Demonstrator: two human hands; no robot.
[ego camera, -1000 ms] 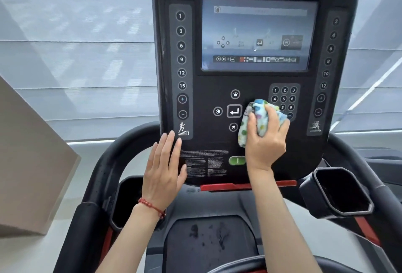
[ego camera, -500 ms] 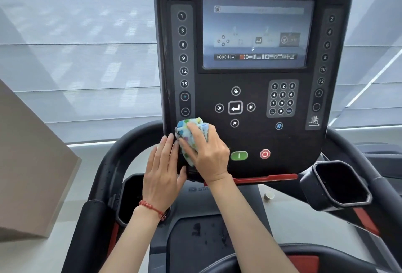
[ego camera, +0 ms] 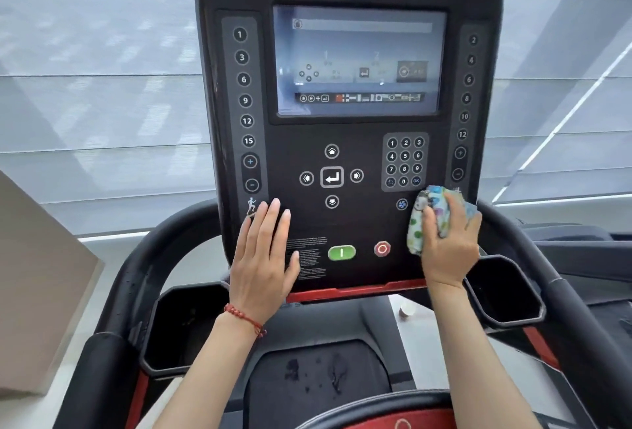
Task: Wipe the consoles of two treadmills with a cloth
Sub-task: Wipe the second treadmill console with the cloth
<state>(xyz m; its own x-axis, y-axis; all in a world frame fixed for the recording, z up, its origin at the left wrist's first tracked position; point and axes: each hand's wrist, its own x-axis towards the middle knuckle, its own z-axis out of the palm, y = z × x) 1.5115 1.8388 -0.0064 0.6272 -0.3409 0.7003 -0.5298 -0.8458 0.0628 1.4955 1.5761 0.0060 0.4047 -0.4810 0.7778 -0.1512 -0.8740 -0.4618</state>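
1. Pale window blinds (ego camera: 102,86) hang behind the black treadmill console (ego camera: 349,216)
2. Right hand (ego camera: 448,244) clenches the bunched cloth (ego camera: 424,220) against the console's lower right; soft and light, it is probably best held balled
3. Left hand (ego camera: 263,257) lies flat, fingers straight

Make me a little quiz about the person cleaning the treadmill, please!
1. True or false: the left hand holds the cloth.
2. Which button is nearest the cloth? A) the green button B) the red button C) the enter button
3. Fill in: the left hand lies flat on the lower left of the ______.

Key
1. False. The right hand grips the bunched cloth against the lower right of the panel.
2. B. The red button sits just left of the cloth.
3. console. The fingers are straight, next to the small white print.
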